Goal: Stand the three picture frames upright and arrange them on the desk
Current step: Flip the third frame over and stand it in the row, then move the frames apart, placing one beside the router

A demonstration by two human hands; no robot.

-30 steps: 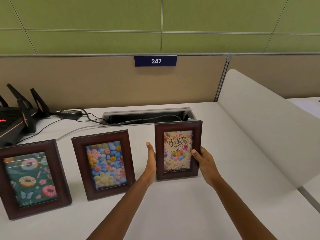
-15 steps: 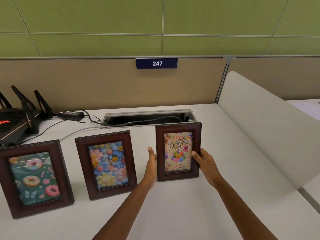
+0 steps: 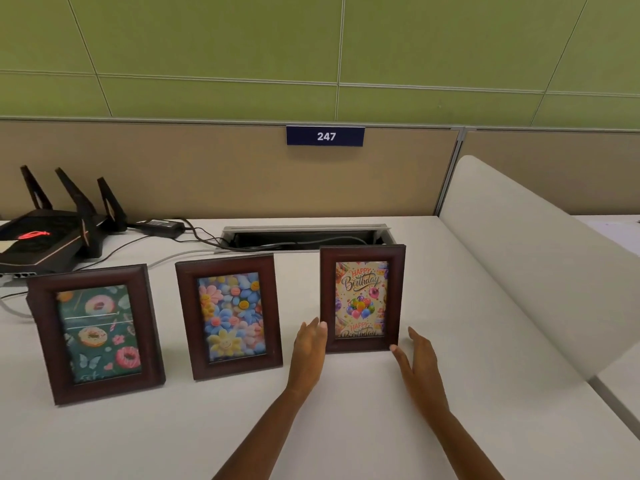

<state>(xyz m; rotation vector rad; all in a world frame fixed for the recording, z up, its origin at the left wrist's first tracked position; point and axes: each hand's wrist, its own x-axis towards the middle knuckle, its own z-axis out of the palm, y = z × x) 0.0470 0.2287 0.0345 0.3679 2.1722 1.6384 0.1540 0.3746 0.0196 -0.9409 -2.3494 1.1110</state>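
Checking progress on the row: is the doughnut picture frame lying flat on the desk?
No, the doughnut picture frame stands upright on the desk, left of the flower frame.

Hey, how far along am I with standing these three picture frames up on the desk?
Done: the dark wooden frame with the doughnut picture and the matching flower-picture frame stand upright side by side on the white desk. In hand: the third dark frame, with the birthday card, also stands; the open left hand and right hand flank its lower corners. Left: probably just letting go and evening the spacing.
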